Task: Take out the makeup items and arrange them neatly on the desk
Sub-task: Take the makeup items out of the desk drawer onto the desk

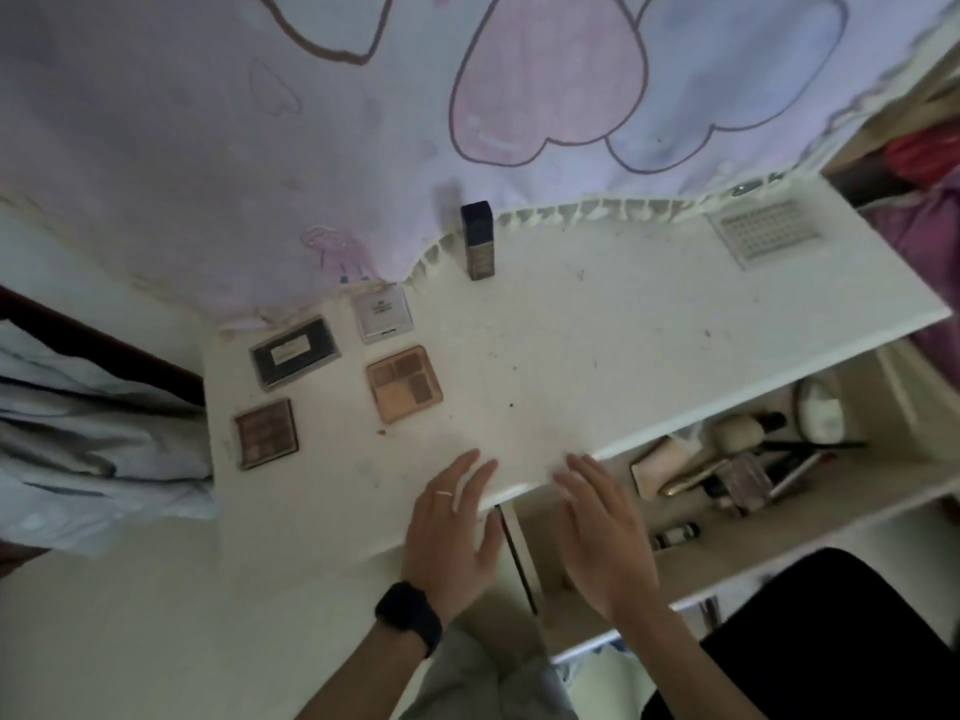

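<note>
While left hand [452, 532], right hand [605, 537] hover at front edge of white desk [597, 345], fingers [467, 472] spread, empty, we note tan square eyeshadow palette [404, 384] near left edge, dark-capped foundation bottle [478, 241] upright at back edge.

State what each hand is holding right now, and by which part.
Nothing is held. The left hand and the right hand are both open, fingers straight, at the front edge of the desk, with no grip on anything.
</note>
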Action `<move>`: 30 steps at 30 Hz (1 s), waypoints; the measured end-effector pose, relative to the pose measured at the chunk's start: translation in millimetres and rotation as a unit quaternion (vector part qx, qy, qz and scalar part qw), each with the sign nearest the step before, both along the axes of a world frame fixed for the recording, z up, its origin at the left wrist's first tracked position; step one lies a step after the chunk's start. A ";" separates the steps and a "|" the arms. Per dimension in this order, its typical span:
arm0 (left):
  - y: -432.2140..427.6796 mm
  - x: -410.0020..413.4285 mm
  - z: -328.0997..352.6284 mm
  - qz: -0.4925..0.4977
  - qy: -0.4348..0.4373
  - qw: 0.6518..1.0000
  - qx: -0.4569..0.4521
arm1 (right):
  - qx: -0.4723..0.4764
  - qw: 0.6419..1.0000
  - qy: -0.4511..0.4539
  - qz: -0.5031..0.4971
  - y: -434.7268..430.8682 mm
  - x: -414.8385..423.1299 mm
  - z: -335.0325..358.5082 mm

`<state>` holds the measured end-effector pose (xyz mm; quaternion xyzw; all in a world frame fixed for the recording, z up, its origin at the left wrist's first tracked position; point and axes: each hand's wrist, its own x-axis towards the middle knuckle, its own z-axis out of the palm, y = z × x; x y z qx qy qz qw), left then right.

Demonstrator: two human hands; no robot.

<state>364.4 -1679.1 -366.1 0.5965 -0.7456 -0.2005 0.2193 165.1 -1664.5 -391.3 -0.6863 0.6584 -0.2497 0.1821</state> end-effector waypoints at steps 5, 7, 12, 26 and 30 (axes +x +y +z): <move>19.9 -102.4 -26.8 -0.163 -0.025 0.982 0.093 | 0.076 0.985 0.100 -0.122 69.9 -77.2 -18.3; 12.5 -138.1 -42.0 -0.180 -0.054 0.963 0.192 | 0.136 0.967 0.139 -0.167 82.4 -107.7 -20.2; -17.4 -204.2 -75.4 -0.177 -0.128 0.939 0.264 | 0.139 0.964 0.149 -0.170 89.5 -147.9 -35.5; -37.4 -237.9 -94.2 -0.117 -0.166 0.940 0.275 | 0.095 0.971 0.123 -0.180 74.0 -153.7 -45.2; -26.2 -223.8 -83.8 -0.134 -0.146 0.931 0.305 | 0.104 0.968 0.103 -0.205 63.2 -155.8 -33.9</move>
